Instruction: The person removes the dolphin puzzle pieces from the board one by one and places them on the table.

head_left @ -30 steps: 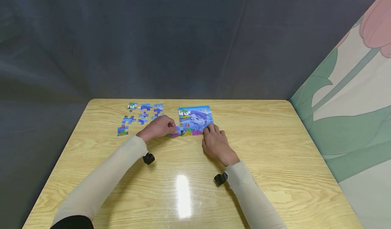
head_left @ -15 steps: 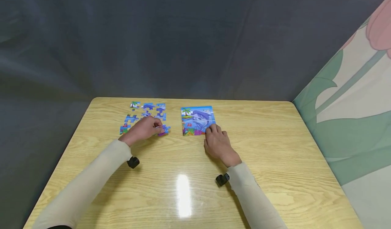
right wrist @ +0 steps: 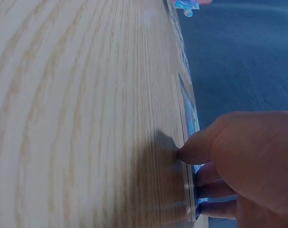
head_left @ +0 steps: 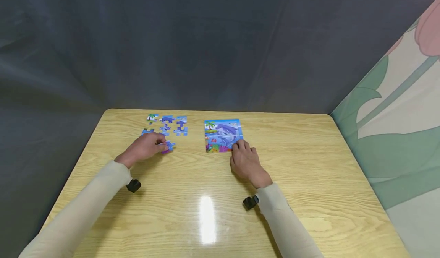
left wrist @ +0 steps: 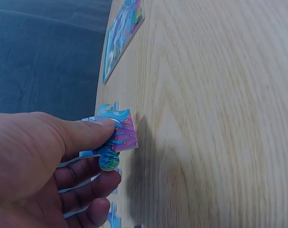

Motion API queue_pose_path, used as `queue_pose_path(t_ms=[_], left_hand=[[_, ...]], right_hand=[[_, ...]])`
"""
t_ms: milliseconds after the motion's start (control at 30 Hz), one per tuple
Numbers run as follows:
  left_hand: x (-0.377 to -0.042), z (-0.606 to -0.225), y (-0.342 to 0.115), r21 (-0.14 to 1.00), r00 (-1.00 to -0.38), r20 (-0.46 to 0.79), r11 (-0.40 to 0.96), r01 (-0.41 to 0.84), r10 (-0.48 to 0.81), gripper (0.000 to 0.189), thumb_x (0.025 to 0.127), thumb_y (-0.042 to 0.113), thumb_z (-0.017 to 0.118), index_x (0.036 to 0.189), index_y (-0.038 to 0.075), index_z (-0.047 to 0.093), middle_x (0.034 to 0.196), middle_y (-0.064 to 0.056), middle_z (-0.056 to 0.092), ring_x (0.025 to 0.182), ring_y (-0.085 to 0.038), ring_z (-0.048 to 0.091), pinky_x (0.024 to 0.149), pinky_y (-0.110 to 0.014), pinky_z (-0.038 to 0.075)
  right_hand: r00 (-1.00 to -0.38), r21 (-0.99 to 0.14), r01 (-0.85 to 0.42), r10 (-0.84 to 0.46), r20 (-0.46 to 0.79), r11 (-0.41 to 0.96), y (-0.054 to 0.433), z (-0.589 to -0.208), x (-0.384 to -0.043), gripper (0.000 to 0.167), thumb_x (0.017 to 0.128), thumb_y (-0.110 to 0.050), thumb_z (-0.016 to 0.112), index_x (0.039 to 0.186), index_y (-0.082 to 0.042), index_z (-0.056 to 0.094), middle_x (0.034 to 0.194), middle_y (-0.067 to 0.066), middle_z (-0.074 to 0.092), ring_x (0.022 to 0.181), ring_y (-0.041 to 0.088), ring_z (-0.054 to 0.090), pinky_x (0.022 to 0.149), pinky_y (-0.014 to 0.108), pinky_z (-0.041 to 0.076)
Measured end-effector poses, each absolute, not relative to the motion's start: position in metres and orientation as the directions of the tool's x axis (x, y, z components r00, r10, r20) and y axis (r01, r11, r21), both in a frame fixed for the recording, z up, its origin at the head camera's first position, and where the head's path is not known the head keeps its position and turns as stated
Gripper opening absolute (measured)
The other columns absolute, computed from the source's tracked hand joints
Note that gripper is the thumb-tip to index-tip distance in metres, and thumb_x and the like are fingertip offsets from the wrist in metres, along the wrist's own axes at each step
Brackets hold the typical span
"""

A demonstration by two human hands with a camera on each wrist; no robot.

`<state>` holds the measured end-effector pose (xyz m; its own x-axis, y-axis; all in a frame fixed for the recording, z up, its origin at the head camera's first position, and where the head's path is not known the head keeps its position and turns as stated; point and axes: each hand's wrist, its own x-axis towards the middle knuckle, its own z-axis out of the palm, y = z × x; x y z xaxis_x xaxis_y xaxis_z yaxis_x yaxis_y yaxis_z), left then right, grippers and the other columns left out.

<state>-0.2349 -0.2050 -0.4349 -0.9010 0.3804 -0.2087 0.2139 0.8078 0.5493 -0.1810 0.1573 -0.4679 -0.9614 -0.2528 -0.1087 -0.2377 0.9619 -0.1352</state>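
My left hand (head_left: 144,146) pinches a jigsaw piece (left wrist: 122,137) between thumb and fingers, over the left part of the table. The piece is blue, with pink-purple coral along one side. Several loose jigsaw pieces (head_left: 181,130) lie behind and beside this hand, which hides part of the group. To their right is a flat square dolphin puzzle board (head_left: 220,135) with a palm tree and coral in its picture. My right hand (head_left: 246,163) holds its near right corner. In the right wrist view the thumb touches the board's near edge and the other fingers lie over its far side.
The light wooden table (head_left: 302,166) ends at a dark curtain (head_left: 220,47) along the back. A floral panel (head_left: 409,128) borders the right side. Each wrist wears a small black camera (head_left: 133,185). A bright reflection shows on the table's front half.
My left hand has moved left with the jigsaw piece, from beside the puzzle board's left edge to the loose pieces. The right hand stays at the board's corner.
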Motion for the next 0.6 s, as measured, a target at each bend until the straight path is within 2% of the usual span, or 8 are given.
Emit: queue_pose_path(t_ms=[167, 400, 467, 600], left_hand=[[-0.2344, -0.4353, -0.2104, 0.525, -0.907, -0.208, 0.824, 0.213, 0.367, 0.014, 0.105, 0.015, 0.068, 0.095, 0.008, 0.074, 0.093, -0.007, 0.067, 0.077, -0.019, 0.051, 0.067, -0.031, 0.041], [-0.2336, -0.4371, -0.2145, 0.508, -0.912, -0.211, 0.836, 0.205, 0.352, 0.010, 0.105, 0.011, 0.067, 0.099, 0.007, 0.074, 0.116, -0.018, 0.073, 0.087, -0.023, 0.057, 0.073, -0.036, 0.047], [-0.2343, -0.4385, -0.2150, 0.483, -0.915, -0.205, 0.849, 0.214, 0.347, 0.009, 0.105, 0.011, 0.067, 0.101, 0.007, 0.075, 0.117, -0.017, 0.073, 0.088, -0.023, 0.058, 0.074, -0.036, 0.047], [-0.2361, -0.4406, -0.2149, 0.419, -0.920, -0.183, 0.874, 0.245, 0.346, 0.008, 0.104, 0.011, 0.068, 0.101, 0.008, 0.074, 0.108, -0.014, 0.073, 0.086, -0.024, 0.059, 0.073, -0.039, 0.048]], right_hand=[[-0.963, -0.136, -0.235, -0.249, -0.100, 0.962, 0.1568, -0.4687, -0.1807, 0.036, 0.111, -0.023, 0.048, 0.137, 0.001, 0.057, 0.142, 0.018, 0.048, 0.137, 0.037, 0.049, 0.109, 0.058, 0.047], [-0.962, -0.143, -0.238, -0.254, -0.102, 0.961, 0.1566, -0.4705, -0.1802, 0.037, 0.111, -0.023, 0.049, 0.137, 0.002, 0.056, 0.143, 0.020, 0.047, 0.138, 0.038, 0.048, 0.109, 0.058, 0.047], [-0.963, -0.143, -0.234, -0.250, -0.101, 0.962, 0.1566, -0.4708, -0.1803, 0.036, 0.111, -0.023, 0.049, 0.137, 0.002, 0.056, 0.143, 0.020, 0.047, 0.138, 0.038, 0.048, 0.109, 0.058, 0.047], [-0.964, -0.147, -0.230, -0.246, -0.103, 0.962, 0.1568, -0.4706, -0.1801, 0.036, 0.111, -0.022, 0.048, 0.138, 0.001, 0.056, 0.144, 0.019, 0.047, 0.139, 0.038, 0.047, 0.110, 0.058, 0.046]])
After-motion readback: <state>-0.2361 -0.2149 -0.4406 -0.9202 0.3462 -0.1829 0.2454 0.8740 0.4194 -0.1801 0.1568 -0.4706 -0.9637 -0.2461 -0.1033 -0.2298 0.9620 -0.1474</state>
